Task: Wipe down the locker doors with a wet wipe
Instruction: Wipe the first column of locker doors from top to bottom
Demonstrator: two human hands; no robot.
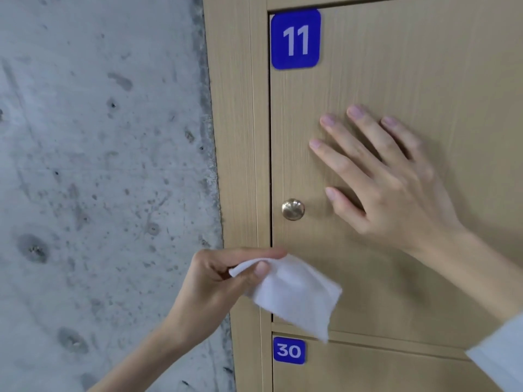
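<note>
while right hand (396,190) spreads, left fingers (261,268) pinch wet wipe (297,295).

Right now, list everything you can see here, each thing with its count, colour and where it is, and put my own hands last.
locker doors: two, light wood grain, stacked right of the wall
number plates: two, blue with white digits, 11 on the upper door, 30 on the lower
knob: one, brass, left edge of door 11
concrete wall: one, grey and pitted, left
wet wipe: one, white, hanging below the knob
left hand: pinches the wipe
right hand: fingers spread against door 11
sleeve: white, lower right
</note>
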